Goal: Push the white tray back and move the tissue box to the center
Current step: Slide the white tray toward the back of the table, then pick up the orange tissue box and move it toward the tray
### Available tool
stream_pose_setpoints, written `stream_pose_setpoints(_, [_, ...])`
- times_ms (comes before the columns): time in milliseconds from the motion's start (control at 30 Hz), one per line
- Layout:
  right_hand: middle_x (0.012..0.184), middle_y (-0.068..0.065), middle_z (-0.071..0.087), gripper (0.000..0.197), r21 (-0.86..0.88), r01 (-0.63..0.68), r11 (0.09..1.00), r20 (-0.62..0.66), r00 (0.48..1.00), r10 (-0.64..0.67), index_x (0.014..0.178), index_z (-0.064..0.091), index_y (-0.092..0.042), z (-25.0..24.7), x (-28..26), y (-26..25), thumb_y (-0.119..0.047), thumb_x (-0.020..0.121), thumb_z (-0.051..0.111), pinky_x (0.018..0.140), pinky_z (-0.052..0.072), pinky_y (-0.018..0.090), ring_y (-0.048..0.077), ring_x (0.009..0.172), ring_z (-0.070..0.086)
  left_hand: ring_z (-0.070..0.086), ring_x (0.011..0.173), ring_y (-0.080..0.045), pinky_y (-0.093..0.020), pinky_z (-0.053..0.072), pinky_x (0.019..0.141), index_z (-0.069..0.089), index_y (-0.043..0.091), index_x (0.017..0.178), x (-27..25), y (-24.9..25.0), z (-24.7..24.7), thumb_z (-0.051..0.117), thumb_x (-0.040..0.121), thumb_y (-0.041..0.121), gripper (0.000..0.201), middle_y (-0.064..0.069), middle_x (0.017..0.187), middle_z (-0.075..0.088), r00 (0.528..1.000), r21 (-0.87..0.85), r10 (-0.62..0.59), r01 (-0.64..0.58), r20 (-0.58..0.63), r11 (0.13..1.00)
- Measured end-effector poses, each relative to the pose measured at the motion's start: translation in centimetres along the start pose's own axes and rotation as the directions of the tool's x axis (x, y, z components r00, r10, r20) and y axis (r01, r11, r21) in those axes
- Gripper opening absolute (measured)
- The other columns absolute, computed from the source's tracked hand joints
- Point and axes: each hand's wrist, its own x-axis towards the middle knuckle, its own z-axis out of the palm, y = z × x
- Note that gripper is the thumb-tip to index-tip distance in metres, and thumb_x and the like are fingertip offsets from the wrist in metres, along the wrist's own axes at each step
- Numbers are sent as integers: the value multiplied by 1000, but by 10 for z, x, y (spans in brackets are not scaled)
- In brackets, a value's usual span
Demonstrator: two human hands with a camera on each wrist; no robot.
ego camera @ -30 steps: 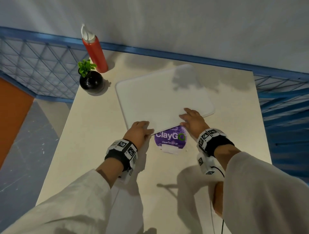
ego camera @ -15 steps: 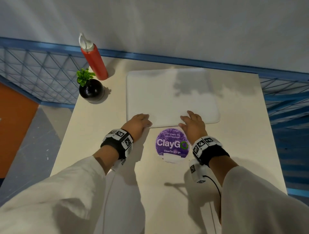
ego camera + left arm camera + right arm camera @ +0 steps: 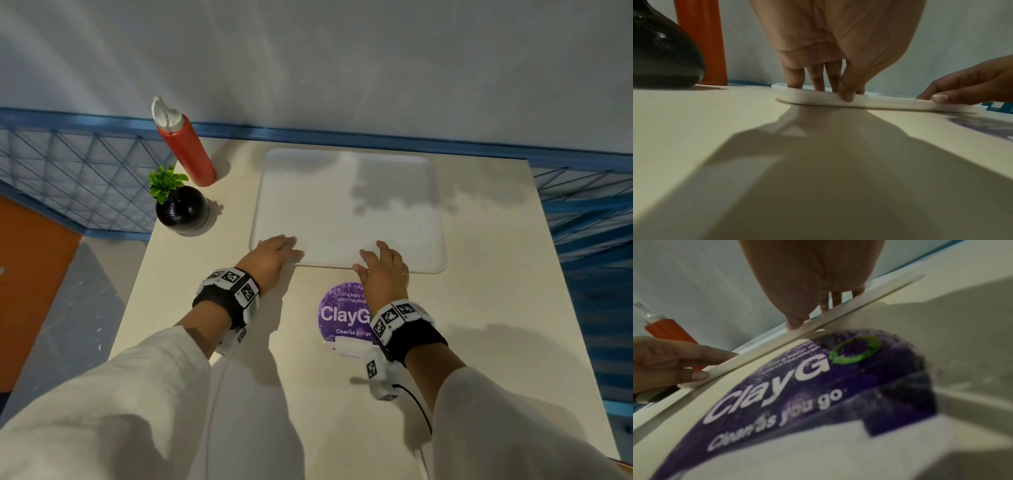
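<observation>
We see the desk (image 3: 212,342), pale and wide, set against a white wall (image 3: 342,61) with a blue railing (image 3: 68,164) at its sides. The white tray (image 3: 346,212) lies flat toward the far edge, with nothing in it but shadow. Our left hand (image 3: 272,255) rests on its near left corner, fingers laid straight over the rim and thumb against the edge. Our right hand (image 3: 385,270) presses the near edge further right, fingers extended onto the tray, thumb on the rim. Just before the tray a round purple sticker (image 3: 337,315) lies on the desk, partly under the right wrist. Left of the tray stands a red bottle (image 3: 185,147) with a white cap, and nearer us a black pot (image 3: 181,210) holding a small green plant (image 3: 166,181). The tissue box is not in view.
</observation>
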Motion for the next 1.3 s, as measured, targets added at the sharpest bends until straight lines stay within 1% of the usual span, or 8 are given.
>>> stream_pose_setpoints(300, [152,10,23,37,-7,-20,1000,6,1000,20,130,40,-19,2,1,-5,-32,95,41,112,23,48,31,137,21,22,139,-31,-41,13,115,52,16,122,3,2,-5,42,83,-13,50,-15,147,32,999,-60,-28,27,-19,998])
stream_pose_setpoints(533, [151,10,24,37,-22,-19,1000,18,1000,19,129,41,-19,-1,0,-5,-33,95,40,111,24,49,31,137,22,26,137,-36,-55,15,115,55,16,119,1,5,-8,47,83,-10,45,-18,145,35,999,-63,-47,47,13,997])
stream_pose_setpoints(666, [153,10,23,42,44,-17,999,53,998,15,134,35,-19,-11,-5,-7,-34,95,40,115,16,49,30,139,19,33,132,-41,-75,23,101,47,19,122,-10,8,-5,49,77,0,49,-22,141,40,1000,65,-14,14,-1,998])
stream_pose_setpoints(766, [153,9,22,46,72,22,997,13,1000,-23,137,29,-20,-29,-28,-10,-33,94,41,117,2,51,28,142,14,36,129,-39,-56,28,109,49,11,123,-34,25,-3,54,75,-4,51,-21,141,39,984,-46,-75,69,-159,997])
stream_pose_setpoints(866, [143,11,42,35,123,65,990,-99,994,-53,125,47,-16,-51,-83,-11,-26,92,48,117,7,51,29,136,28,52,114,-35,-40,40,99,60,12,111,-76,53,0,49,80,-5,37,-19,123,57,979,-136,-77,52,-187,989])
stream_pose_setpoints(1066, [107,8,68,14,110,107,988,-271,960,-74,95,65,-16,-80,-229,30,-16,86,54,94,30,42,32,106,54,60,99,-31,-35,44,87,65,14,100,-179,134,33,49,84,-2,28,-15,108,66,990,-231,-85,58,-108,971])
stream_pose_setpoints(1199, [114,8,66,17,44,45,998,-350,936,-27,93,66,-18,-101,-303,88,-18,83,53,93,34,45,33,109,53,60,98,-28,-27,40,87,66,14,97,-219,197,66,50,84,-3,26,-14,108,67,996,-337,-57,32,-65,941])
stream_pose_setpoints(1299, [124,9,60,18,52,-33,998,-478,877,54,97,63,-19,-117,-344,136,-19,82,53,97,34,45,31,115,48,59,98,-22,-24,40,87,65,16,99,-227,247,92,50,85,-1,27,-11,110,66,998,-413,-37,9,-59,911])
